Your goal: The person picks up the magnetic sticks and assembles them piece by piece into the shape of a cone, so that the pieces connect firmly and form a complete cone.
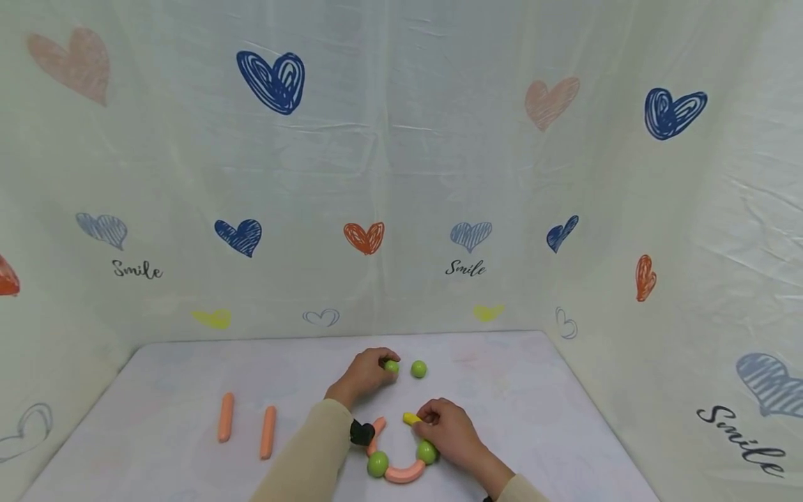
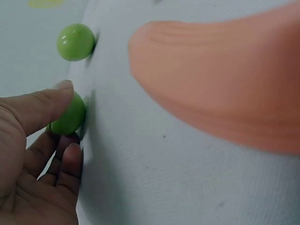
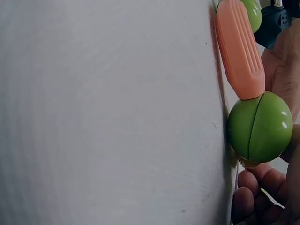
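In the head view my left hand [image 1: 366, 374] reaches to the back of the table and grips a green ball [image 1: 392, 367]; the left wrist view shows this ball [image 2: 70, 117] between thumb and fingers. A second green ball [image 1: 419, 369] sits just right of it. My right hand [image 1: 450, 431] pinches a yellow piece [image 1: 410, 418]. Beside that hand, a curved chain lies on the table: a pink curved piece [image 1: 376, 434], a green ball [image 1: 378, 464], another pink curved piece [image 1: 404, 475] and a green ball [image 1: 427, 452] by the right hand's fingers.
Two straight orange-pink sticks [image 1: 267, 432] lie apart on the left of the white table [image 1: 157, 404]. A pale curtain [image 1: 401, 174] printed with hearts encloses the back and sides. A black wrist camera [image 1: 362, 433] on the left arm overhangs the chain's left end.
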Available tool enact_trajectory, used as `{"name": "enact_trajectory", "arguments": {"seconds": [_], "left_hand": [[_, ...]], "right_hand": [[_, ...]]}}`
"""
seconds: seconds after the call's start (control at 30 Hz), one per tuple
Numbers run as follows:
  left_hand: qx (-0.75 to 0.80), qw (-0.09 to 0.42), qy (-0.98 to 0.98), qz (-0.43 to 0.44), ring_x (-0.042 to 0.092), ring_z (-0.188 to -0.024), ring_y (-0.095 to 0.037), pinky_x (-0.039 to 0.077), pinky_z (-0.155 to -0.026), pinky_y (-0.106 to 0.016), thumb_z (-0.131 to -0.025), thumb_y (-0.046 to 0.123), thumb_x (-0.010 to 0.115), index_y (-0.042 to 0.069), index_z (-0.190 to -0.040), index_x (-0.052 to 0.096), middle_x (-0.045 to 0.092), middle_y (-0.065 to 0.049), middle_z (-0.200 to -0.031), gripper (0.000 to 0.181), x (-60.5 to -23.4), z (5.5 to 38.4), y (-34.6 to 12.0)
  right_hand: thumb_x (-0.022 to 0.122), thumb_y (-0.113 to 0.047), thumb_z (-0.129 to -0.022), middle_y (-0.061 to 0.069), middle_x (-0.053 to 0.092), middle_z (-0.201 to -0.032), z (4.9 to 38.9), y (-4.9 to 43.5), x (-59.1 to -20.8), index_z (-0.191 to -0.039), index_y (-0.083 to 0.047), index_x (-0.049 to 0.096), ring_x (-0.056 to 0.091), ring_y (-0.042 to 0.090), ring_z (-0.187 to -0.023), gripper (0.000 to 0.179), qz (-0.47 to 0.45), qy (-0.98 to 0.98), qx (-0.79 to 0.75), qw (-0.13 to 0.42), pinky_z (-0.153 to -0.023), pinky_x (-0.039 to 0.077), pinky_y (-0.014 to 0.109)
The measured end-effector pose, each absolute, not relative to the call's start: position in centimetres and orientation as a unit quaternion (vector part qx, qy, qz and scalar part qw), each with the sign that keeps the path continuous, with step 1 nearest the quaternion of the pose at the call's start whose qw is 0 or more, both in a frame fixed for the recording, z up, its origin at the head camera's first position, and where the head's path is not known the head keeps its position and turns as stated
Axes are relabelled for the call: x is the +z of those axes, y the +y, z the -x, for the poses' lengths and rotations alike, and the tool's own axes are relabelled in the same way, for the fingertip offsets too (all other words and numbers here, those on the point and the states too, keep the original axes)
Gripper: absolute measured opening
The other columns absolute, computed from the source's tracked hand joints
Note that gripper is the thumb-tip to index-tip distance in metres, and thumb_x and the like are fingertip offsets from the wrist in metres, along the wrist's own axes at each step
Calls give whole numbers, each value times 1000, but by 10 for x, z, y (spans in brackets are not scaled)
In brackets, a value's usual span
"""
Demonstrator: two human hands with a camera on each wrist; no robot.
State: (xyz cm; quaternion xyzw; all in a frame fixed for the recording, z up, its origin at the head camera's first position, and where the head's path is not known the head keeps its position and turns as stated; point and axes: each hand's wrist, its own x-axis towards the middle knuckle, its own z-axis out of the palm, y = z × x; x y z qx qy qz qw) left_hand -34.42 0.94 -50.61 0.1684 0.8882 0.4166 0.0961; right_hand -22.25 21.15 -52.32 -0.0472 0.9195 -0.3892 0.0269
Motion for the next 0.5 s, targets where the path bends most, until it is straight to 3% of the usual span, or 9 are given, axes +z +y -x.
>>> {"name": "enact_trajectory", "arguments": {"seconds": [0.5], "left_hand": [[451,112,868,-176,64,-110,-20,55,-99,-45,-92,7,79,10,-127,72,72,-1,-117,36,-484,314,-4]], "right_hand": [[79,-27,-90,-3,63,-89,224,210,-523,-99,-12,74,55,11,-78,18,45,922,-384,32,-66,45,24]]}}
